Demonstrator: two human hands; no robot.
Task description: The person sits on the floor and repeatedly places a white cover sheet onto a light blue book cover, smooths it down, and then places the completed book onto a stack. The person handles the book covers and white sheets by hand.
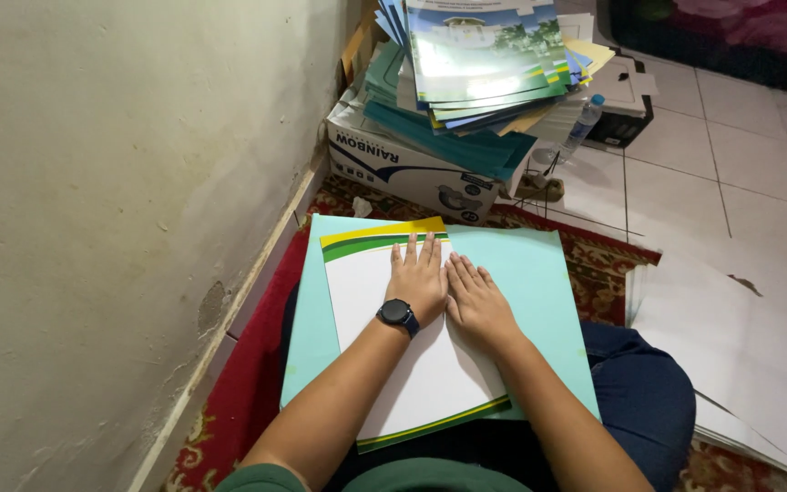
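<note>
A white sheet (366, 301) with green and yellow bands at its top and bottom edges lies on a light teal board (539, 282) across my lap. My left hand (418, 278), with a black watch on the wrist, rests flat on the sheet, fingers together and pointing away from me. My right hand (477, 301) lies flat beside it, touching it, also pressed on the sheet. Neither hand holds anything.
A wall (120, 200) runs along the left. Ahead, a cardboard box (403, 169) carries a leaning stack of glossy folders (475, 64). A plastic bottle (582, 126) and a dark device stand on the tiled floor. White sheets (740, 346) pile at my right on a red patterned rug (248, 364).
</note>
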